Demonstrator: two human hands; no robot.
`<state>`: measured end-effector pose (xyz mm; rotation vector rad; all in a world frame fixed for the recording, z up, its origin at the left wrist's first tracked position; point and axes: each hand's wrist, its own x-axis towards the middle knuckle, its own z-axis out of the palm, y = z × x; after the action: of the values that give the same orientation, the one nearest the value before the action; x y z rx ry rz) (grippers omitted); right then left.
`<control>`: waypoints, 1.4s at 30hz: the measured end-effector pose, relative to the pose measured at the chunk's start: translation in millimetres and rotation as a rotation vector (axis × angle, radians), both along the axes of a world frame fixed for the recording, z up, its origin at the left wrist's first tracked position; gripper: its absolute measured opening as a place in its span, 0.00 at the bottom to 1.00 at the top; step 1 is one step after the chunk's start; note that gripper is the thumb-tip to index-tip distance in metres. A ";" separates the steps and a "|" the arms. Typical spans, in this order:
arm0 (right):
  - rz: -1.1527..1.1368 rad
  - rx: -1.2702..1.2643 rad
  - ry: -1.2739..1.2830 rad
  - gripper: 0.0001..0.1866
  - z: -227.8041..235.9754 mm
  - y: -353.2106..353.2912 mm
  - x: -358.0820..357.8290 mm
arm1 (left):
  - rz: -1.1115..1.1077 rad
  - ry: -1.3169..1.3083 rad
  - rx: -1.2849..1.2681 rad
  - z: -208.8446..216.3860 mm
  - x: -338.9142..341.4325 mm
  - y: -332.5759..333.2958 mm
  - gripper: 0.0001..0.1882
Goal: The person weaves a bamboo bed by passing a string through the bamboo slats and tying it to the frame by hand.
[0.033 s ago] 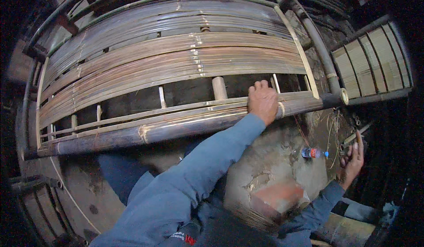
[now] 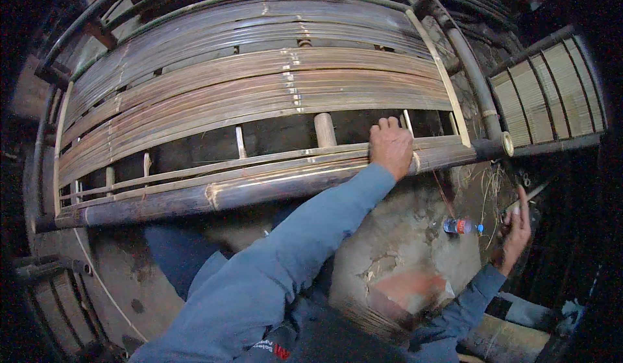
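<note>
My left hand [image 2: 391, 147] is closed over the front edge of a bamboo bench [image 2: 214, 197], its fingers curled round the thin bamboo slats [image 2: 272, 167] along the thick front pole. Behind these slats a gap shows a short round bamboo support [image 2: 324, 129] and several thin upright pegs. Further back, the split bamboo slats [image 2: 214, 87] of the seat lie side by side. Low on the right, my right hand [image 2: 514, 236] is stretched out with its index finger extended, beside a pale stick-like thing [image 2: 540, 190] in the dark. No held thing shows in it.
A plastic bottle with a blue cap [image 2: 459, 225] lies on the ground near my right hand. Loose fibre strips [image 2: 483, 184] are strewn beyond it. A reddish block [image 2: 409, 288] sits below, and a slatted bamboo panel [image 2: 551, 94] stands at the right.
My right hand has shifted slightly left and up. My left hand keeps its grip on the front slats; the whole view has moved a little.
</note>
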<state>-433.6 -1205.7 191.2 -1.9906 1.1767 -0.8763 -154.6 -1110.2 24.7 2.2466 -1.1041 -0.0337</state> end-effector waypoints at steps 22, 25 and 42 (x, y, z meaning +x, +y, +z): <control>0.608 0.303 0.177 0.08 -100.3 -71.5 115.4 | 0.014 0.447 -0.003 -9.1 2.9 -41.2 0.11; 0.585 0.220 0.357 0.06 -111.0 -114.4 126.7 | -0.154 0.456 0.148 -1.1 26.3 -58.2 0.13; 0.685 -0.363 1.011 0.12 -181.8 -113.7 242.6 | 0.177 0.866 0.308 -19.8 45.7 -77.4 0.22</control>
<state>-191.0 -1319.4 9.4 -2.9863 0.6672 0.3654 -108.9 -1187.6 4.9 2.1914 -0.4401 -1.0530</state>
